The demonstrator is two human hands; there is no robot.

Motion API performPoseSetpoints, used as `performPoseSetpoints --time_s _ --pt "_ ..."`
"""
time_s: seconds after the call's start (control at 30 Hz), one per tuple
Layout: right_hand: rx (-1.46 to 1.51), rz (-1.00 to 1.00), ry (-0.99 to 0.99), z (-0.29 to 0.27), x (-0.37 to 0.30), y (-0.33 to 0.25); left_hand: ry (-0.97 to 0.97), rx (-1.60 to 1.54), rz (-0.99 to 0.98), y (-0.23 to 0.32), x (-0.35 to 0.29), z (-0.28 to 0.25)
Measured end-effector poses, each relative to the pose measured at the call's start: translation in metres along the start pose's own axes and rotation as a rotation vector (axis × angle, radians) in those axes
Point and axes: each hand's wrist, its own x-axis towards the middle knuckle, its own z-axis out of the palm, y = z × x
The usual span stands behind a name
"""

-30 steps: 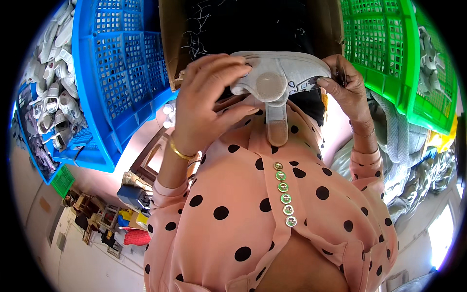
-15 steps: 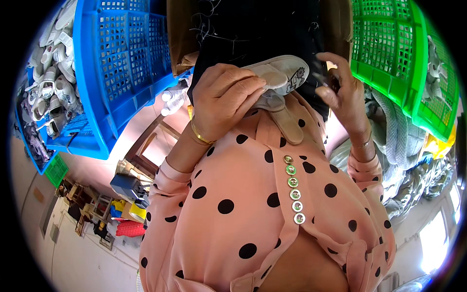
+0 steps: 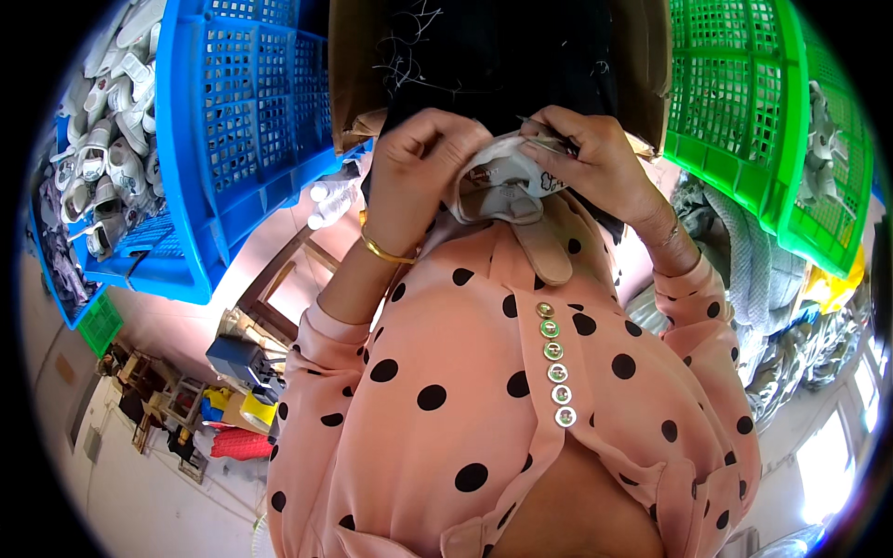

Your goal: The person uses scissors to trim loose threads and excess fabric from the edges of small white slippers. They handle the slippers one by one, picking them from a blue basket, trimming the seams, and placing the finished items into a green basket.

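Observation:
A white shoe upper [image 3: 516, 191] with printed line marks is held in front of my chest, its opening turned toward me. A beige tongue-like flap [image 3: 542, 253] hangs down from it over my blouse. My left hand [image 3: 423, 158] pinches the upper's left edge between thumb and fingers. On its right side, my right hand [image 3: 595, 158] has the thumb against the white material. A small dark metal tool [image 3: 551, 133], looking like thread snips, lies in the right fingers at the upper's top edge; most of it is hidden.
A blue plastic crate [image 3: 246, 121] stands at left, beside a heap of white shoes [image 3: 116, 158]. At right is a green crate [image 3: 735, 102], with grey fabric pieces [image 3: 749, 251] beneath. Cardboard [image 3: 642, 74] flanks my dark-covered lap [image 3: 502, 56], where loose threads [image 3: 409, 60] lie.
My right hand has come left from beside the upper to its edge, bringing the dark tool with it. The upper has been turned, so its opening now shows instead of its side.

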Motion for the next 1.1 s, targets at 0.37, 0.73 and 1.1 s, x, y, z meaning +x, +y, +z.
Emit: performPoseSetpoints --time_s 0.37,0.73,1.1 --pt "0.382 0.169 -0.023 -0.006 0.010 -0.001 -0.087 0.497 0.316 0.002 0.009 -0.007" --pt "0.029 -0.072 0.176 -0.025 0.010 -0.022 -0.243 0.699 0.722 0.046 0.063 0.001" --pt "0.535 0.095 0.540 0.013 -0.016 -0.013 -0.437 0.028 -0.251 0.035 0.038 0.001"
